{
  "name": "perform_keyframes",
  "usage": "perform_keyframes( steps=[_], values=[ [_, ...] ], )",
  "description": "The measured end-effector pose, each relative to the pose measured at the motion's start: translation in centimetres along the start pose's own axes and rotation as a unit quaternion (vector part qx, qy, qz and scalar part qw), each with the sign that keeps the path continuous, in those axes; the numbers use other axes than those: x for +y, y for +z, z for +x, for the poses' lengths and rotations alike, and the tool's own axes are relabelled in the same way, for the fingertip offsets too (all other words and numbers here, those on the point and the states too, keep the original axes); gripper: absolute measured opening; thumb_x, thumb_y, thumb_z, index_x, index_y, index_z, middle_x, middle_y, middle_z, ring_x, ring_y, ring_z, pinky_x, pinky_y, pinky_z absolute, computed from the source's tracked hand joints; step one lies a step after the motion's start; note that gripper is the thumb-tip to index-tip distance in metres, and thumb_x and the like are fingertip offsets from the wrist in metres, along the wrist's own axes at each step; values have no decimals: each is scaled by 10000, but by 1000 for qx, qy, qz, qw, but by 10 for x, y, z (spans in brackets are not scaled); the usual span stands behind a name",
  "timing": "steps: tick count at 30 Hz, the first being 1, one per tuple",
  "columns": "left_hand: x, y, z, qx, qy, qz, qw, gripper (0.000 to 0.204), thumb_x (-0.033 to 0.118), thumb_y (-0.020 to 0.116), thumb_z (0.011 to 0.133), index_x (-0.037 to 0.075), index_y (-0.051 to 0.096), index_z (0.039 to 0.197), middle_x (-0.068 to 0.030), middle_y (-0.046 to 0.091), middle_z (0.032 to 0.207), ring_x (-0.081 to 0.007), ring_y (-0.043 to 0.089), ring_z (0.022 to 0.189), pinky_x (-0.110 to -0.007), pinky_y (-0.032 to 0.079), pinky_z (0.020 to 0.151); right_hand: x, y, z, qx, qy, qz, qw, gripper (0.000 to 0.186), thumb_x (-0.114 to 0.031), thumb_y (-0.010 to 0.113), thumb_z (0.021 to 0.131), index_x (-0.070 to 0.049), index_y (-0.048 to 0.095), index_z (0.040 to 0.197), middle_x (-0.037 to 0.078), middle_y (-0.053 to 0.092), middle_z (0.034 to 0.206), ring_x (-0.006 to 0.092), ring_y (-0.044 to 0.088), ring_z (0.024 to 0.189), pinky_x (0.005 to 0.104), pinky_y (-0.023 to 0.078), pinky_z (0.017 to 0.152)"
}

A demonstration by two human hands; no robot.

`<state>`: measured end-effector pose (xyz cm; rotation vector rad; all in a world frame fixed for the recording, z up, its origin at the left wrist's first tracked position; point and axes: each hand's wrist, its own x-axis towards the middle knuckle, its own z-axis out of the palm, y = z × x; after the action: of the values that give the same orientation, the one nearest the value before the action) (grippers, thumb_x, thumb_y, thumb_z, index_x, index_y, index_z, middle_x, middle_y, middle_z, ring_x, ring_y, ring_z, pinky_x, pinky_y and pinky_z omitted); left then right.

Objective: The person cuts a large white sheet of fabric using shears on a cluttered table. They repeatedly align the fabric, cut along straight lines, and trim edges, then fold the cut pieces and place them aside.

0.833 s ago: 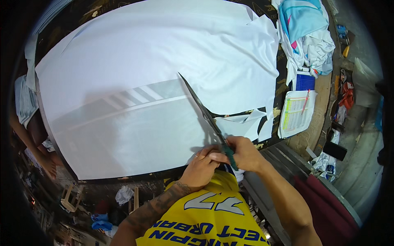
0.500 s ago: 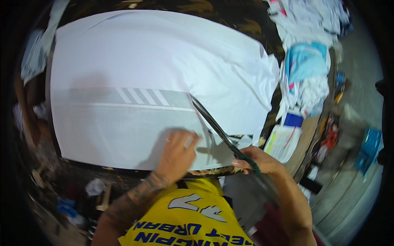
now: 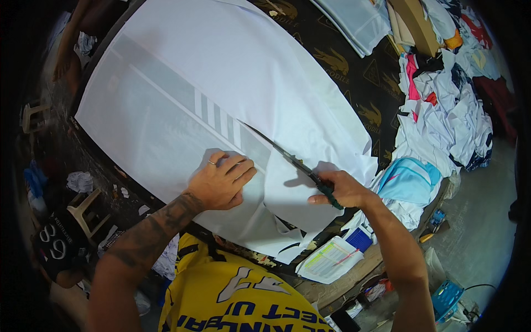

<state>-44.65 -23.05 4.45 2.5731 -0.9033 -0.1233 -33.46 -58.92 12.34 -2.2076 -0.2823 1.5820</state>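
I am resting the left hand [image 3: 224, 180] palm-down on the white cloth [image 3: 310, 119], its fingers loosely bent and a little apart, pressing rather than gripping, while I am wrapping the right hand [image 3: 344, 189] around the dark green handles of the scissors [image 3: 298, 163]. The cloth is spreading across the dark table [image 3: 362, 97] in front of me, and the scissors are pointing up and leftward over it, their tip lying at the edge of the grey striped band [image 3: 213, 116]. From here I am judging this to be the cutting step, partway through, since slits near the cloth's lower corner are showing dark table beneath. I am seeing the blades nearly edge-on, so I cannot tell how far apart they are standing, or whether one is running under the cloth. As I am reading it, the next move is calling for the left hand to be holding the layer flat beside the band, and for the right hand to be guiding the blades along that edge, without catching the folds bunching to the right of the scissors.
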Motion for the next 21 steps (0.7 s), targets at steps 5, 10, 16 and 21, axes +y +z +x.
perform_keyframes(
  steps=[5, 10, 16, 21],
  values=[
    [-1, -3, 3, 0, 4, -3, 1000, 581, 336, 707, 810, 96, 679, 1339, -45, 634, 1393, -226, 557, 1333, -490, 410, 1099, -14, -2, 4, -33, 80, -19, 996, 711, -688, 917, 759, -11, 726, 856, 87, 638, 718, 237, 621, 716, 405, 499, 695],
    [-1, -3, 2, 14, 7, -16, 1000, 589, 343, 755, 780, 100, 680, 1311, -39, 634, 1369, -220, 557, 1327, -471, 407, 1089, -46, -7, 17, 11, 23, 8, 1000, 689, -691, 902, 763, -41, 676, 790, 74, 634, 723, 229, 624, 725, 398, 488, 690],
    [-5, 2, 0, 23, 12, -47, 999, 625, 350, 776, 765, 95, 672, 1325, -42, 621, 1373, -234, 552, 1325, -482, 409, 1092, -82, -12, 37, 4, 62, 11, 998, 650, -627, 947, 753, -46, 656, 753, 15, 542, 669, 162, 535, 683, 357, 439, 641],
    [-6, 4, -3, 21, 19, -79, 996, 621, 365, 762, 794, 98, 655, 1344, -42, 578, 1433, -234, 507, 1374, -489, 385, 1092, -110, -18, 48, -6, 60, -17, 998, 675, -659, 920, 772, -44, 643, 799, 35, 567, 690, 180, 538, 687, 367, 442, 646]
  ],
)
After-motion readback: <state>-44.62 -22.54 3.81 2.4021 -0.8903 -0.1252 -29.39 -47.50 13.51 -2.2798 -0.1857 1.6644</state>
